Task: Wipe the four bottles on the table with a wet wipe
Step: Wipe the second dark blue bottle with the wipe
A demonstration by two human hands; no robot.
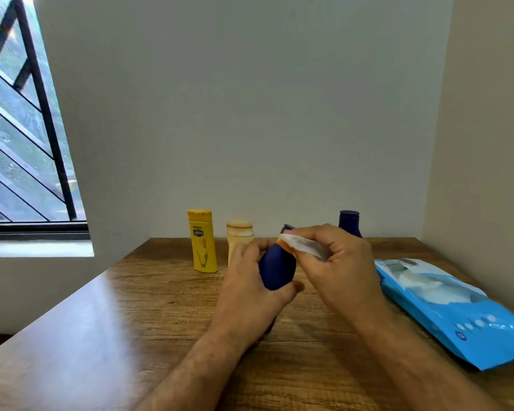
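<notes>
Left grip (250, 283) holds bottle (276, 269); wipe (301, 247) atop.

We see three bottles (203, 241) standing at the table's (149, 307) twelve o'clock edge, a fourth (276, 269) before them, the wipes pack (445, 307) at three o'clock.

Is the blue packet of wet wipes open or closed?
Open: the flap on top of the blue wet wipe packet is peeled back, exposing white wipes.
</notes>
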